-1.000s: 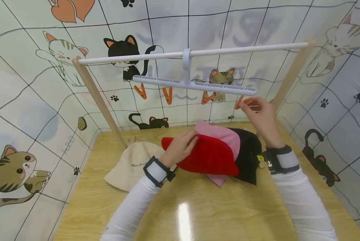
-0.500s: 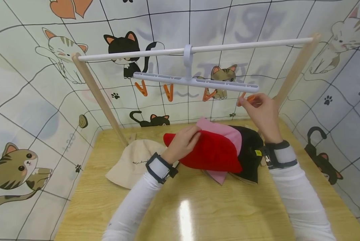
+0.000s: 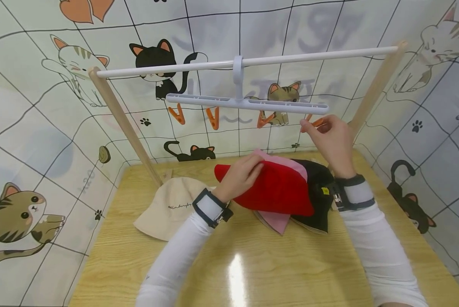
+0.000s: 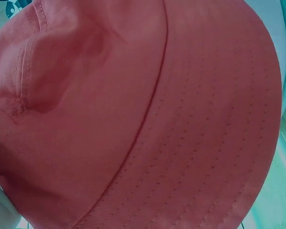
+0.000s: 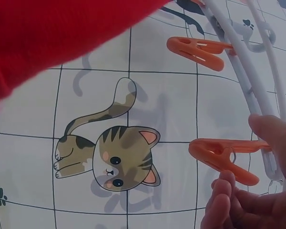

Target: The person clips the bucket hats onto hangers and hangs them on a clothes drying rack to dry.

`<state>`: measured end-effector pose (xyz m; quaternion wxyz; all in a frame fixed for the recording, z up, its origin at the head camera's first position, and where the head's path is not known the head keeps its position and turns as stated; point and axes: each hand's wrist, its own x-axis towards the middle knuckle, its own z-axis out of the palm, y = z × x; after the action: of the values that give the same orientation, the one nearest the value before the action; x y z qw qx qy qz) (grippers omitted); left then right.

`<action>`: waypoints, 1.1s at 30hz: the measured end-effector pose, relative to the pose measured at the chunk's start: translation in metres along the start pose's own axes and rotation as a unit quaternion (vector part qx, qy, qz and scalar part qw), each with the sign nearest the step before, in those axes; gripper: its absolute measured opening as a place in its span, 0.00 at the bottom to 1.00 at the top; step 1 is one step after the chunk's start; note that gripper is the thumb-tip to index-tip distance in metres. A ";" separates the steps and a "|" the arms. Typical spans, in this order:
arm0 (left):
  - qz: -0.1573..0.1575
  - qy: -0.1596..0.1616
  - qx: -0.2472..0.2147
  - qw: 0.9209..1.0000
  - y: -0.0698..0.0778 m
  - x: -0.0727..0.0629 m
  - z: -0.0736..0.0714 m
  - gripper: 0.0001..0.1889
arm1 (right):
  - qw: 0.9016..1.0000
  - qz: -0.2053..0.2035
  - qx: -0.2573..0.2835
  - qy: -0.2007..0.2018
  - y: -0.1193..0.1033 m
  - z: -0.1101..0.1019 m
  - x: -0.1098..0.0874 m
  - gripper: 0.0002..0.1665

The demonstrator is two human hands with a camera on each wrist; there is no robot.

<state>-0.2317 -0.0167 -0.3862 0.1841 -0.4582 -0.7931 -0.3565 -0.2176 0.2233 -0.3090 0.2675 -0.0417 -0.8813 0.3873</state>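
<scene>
My left hand (image 3: 240, 177) grips the red bucket hat (image 3: 281, 187) by its upper edge and holds it above the table, over the other hats. The hat's crown and stitched brim (image 4: 214, 119) fill most of the left wrist view. At the right end of the pale hanger (image 3: 222, 101), my right hand (image 3: 335, 145) pinches an orange clip (image 5: 205, 151) between thumb and fingers. Another orange clip (image 5: 193, 50) hangs nearby. Part of the red hat (image 5: 52, 38) shows at the upper left of the right wrist view.
The hanger hooks on a white rod (image 3: 310, 56) between wooden posts (image 3: 122, 119). Behind the red hat lie a pink hat (image 3: 273, 221) and a black hat (image 3: 321, 209). A cream bucket hat (image 3: 172, 209) lies left on the wooden table (image 3: 283, 264). A cat-patterned wall (image 3: 214, 38) stands close behind.
My left hand has moved slightly up and to the right with the red hat, covering more of the pink one. The right hand stays at the end clip.
</scene>
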 end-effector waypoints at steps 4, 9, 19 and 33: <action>0.002 -0.003 -0.008 1.000 -0.001 0.006 0.004 0.07 | 1.000 -0.004 -0.001 0.008 0.000 0.002 0.002 0.35; 0.005 -0.004 -0.018 1.000 -0.001 0.012 0.010 0.07 | 1.000 -0.010 -0.004 0.015 0.001 0.004 0.005 0.34; 0.007 -0.010 -0.002 1.000 0.000 0.027 0.017 0.07 | 0.998 -0.046 -0.004 0.042 0.004 0.005 0.011 0.28; 0.001 -0.029 -0.020 0.999 -0.003 0.042 0.027 0.06 | 0.998 -0.047 -0.022 0.033 -0.001 0.006 0.013 0.27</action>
<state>-0.2548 0.0275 -0.3796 0.1519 -0.4725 -0.7903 -0.3592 -0.2318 0.2219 -0.3061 0.3133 -0.0184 -0.8812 0.3536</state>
